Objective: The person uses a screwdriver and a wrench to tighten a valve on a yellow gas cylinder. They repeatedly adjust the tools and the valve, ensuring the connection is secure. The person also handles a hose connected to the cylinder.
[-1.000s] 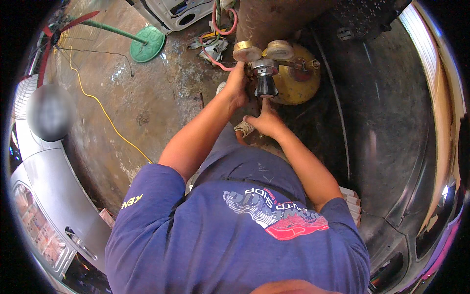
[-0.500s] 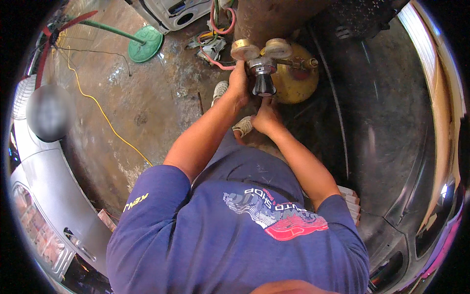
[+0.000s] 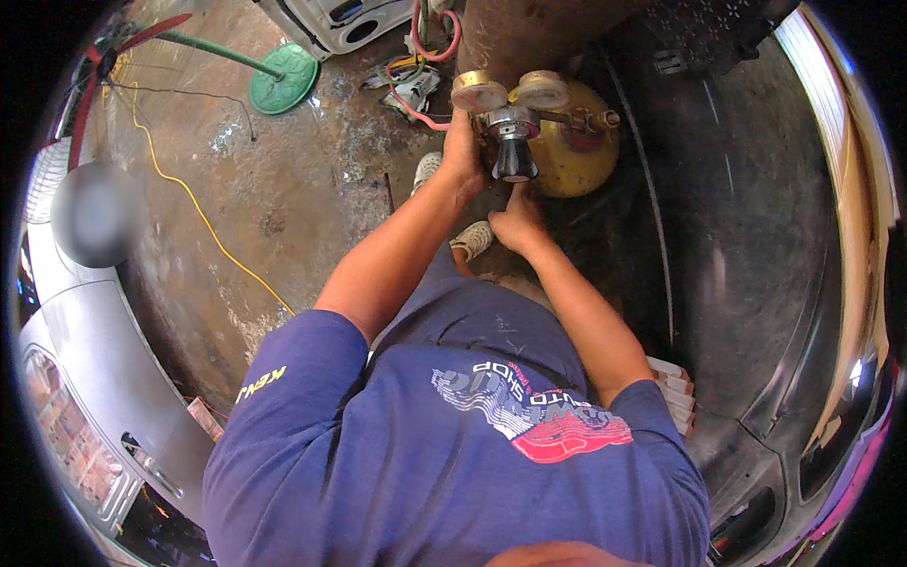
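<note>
A gas regulator (image 3: 511,121) with two round gauges and a black ribbed knob (image 3: 515,161) is in front of me, next to the rounded top of a yellow cylinder (image 3: 590,168). My left hand (image 3: 462,156) grips the regulator's left side, just under the left gauge (image 3: 479,92); its fingertips are hidden. Below the knob, my right hand (image 3: 519,219) is closed, thumb pointing up. Whatever it holds is hidden in shadow. A brass fitting (image 3: 605,119) sticks out to the right of the right gauge (image 3: 541,90). A pink hose (image 3: 422,114) runs toward the regulator from the left.
Behind the regulator stands a large rusty-brown cylinder (image 3: 529,38). A green round stand base (image 3: 282,79) and a yellow cord (image 3: 203,208) are on the stained floor at left. A silver car (image 3: 113,331) borders the left, a dark car panel (image 3: 746,236) the right.
The whole view has shifted slightly, and the regulator and both hands sit a little higher and further right in it. Both hands keep nearly the same places on the regulator.
</note>
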Motion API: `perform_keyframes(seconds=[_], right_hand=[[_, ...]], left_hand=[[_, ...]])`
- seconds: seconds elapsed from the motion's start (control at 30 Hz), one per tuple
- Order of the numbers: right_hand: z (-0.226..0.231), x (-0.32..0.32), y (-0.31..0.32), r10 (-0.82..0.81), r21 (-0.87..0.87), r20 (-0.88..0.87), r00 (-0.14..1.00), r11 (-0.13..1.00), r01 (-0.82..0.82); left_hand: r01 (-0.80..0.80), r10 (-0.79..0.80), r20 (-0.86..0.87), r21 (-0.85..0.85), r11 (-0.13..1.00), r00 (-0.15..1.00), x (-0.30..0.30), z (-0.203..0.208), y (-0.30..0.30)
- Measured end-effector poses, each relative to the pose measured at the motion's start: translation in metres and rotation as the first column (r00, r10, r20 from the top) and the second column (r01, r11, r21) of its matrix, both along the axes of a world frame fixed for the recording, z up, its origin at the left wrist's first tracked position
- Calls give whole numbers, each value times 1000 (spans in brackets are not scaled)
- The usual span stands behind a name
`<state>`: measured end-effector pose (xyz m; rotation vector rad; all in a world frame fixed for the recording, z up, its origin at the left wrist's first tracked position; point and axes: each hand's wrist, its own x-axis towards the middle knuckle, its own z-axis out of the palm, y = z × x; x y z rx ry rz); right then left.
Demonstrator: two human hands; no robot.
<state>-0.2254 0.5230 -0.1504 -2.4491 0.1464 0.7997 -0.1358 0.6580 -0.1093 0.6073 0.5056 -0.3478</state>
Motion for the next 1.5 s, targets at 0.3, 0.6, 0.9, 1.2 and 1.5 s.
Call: perform_keyframes(seconds=[0.3,0.6,0.9,1.2,1.5], right_hand=[[-11,1,-3,63,-94,248,967,995,-40],[50,3,19,-9,-73,63,998,997,14],[70,12,28,-14,-61,-5,1000,998,14],[77,14,24,3,-66,-6,1000,998,-4],[64,16,14,-14,25,45,999,1000,13]], left_hand=[[-44,44,-14,-8,999,999,0,-4,0],[42,-49,-121,-61,997,991,13,14,13],[51,-49,-152,10,999,987,15,26,19],[26,-27,-157,-10,1000,987,19,21,21],[57,-58,-176,-11,998,983,32,5,19]])
